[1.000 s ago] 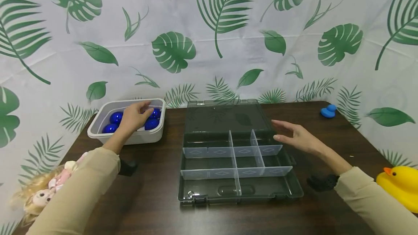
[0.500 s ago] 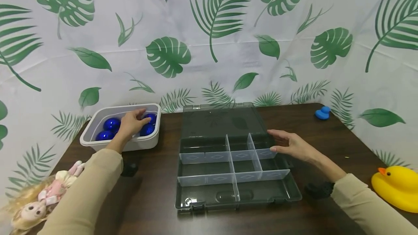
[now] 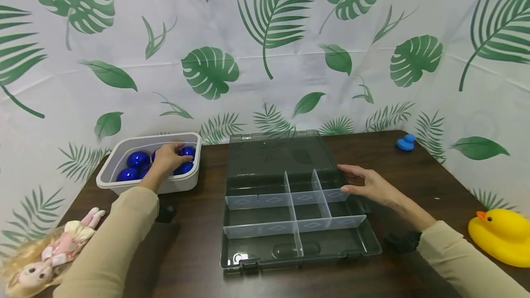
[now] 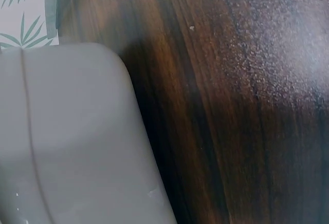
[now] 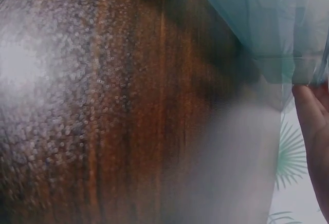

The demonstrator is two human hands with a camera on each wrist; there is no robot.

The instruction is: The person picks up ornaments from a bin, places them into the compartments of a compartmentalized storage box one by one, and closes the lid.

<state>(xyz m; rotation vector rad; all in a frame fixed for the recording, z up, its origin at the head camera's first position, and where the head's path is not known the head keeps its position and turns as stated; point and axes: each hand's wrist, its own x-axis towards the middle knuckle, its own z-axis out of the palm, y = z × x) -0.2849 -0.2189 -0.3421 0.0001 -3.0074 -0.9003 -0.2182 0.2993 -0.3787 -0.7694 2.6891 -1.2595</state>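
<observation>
In the head view my left hand (image 3: 165, 160) reaches into the right part of a white plastic tub (image 3: 106, 174). Its thumb and fingers curl round a shiny blue ball (image 3: 188, 151), partly hiding it. Several more blue balls (image 3: 138, 159) lie in the tub. My right hand (image 3: 370, 186) is at the right side of an opened, dark see-through divider box (image 3: 261, 240), fingers loosely extended. From the right wrist view, a fingertip (image 5: 303, 94) appears to touch the box's clear plastic edge (image 5: 280, 67). The left wrist view shows the tub wall (image 4: 77, 131), not the hand.
The box's lid (image 3: 281, 155) lies folded back, and pale dividers (image 3: 261, 229) split its base. A doll (image 3: 54, 254) lies at the left, a yellow duck (image 3: 501, 238) and small blue duck (image 3: 406, 142) at the right. A leaf-print cloth (image 3: 290, 91) hangs behind the brown table (image 3: 186, 243).
My left hand has lowered into the tub and moved slightly right, onto the blue ball. The right hand has come closer to the box's side. The head view has shifted slightly.
</observation>
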